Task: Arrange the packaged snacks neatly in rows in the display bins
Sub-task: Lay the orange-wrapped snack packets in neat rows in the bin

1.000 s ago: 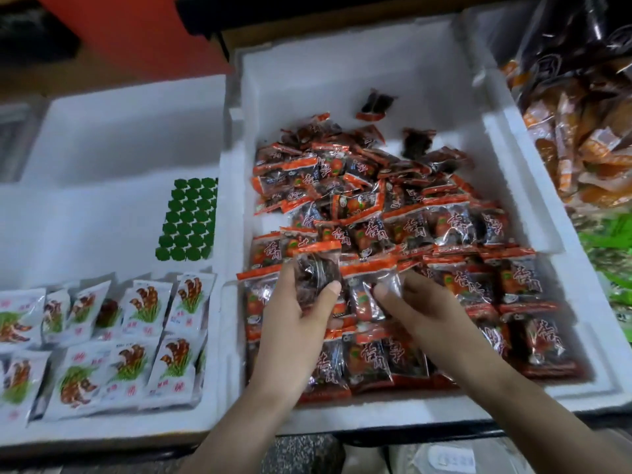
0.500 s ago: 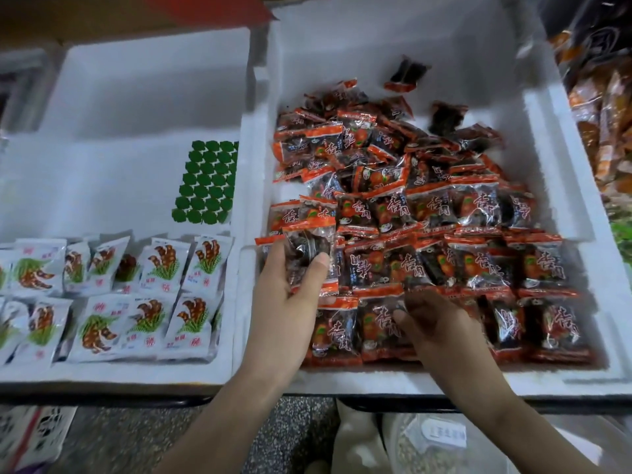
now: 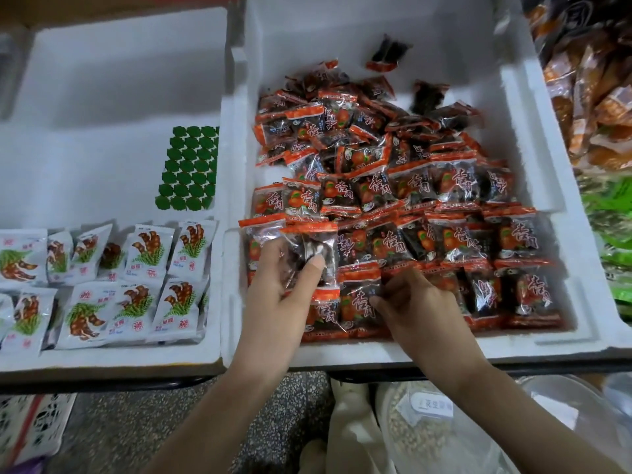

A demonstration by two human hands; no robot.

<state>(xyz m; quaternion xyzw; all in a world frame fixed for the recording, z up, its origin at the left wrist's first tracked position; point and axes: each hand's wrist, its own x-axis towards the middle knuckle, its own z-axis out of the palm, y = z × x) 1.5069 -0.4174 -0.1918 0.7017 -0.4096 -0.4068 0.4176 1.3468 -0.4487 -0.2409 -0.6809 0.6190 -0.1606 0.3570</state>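
Note:
A white foam bin (image 3: 519, 107) holds several red-and-black snack packets (image 3: 455, 186), in rows at the front and a loose heap at the back. My left hand (image 3: 284, 292) grips one red-topped packet (image 3: 314, 251) between thumb and fingers near the bin's front left. My right hand (image 3: 420, 306) pinches the edge of a packet (image 3: 359, 302) lying in the front row. The left foam bin (image 3: 113, 97) holds two rows of white snack packets (image 3: 143, 254) at its front.
A green dotted patch (image 3: 189, 169) sits on the left bin's floor. Orange packaged snacks (image 3: 595, 83) and green packets (image 3: 612, 227) fill bins at the right. Below the shelf edge lie a speckled floor (image 3: 136, 425) and a plastic bag of grain (image 3: 431, 422).
The view has shifted so the bins sit higher and further right. My left hand keeps its packet. My right hand has moved down to the front row and pinched a packet there.

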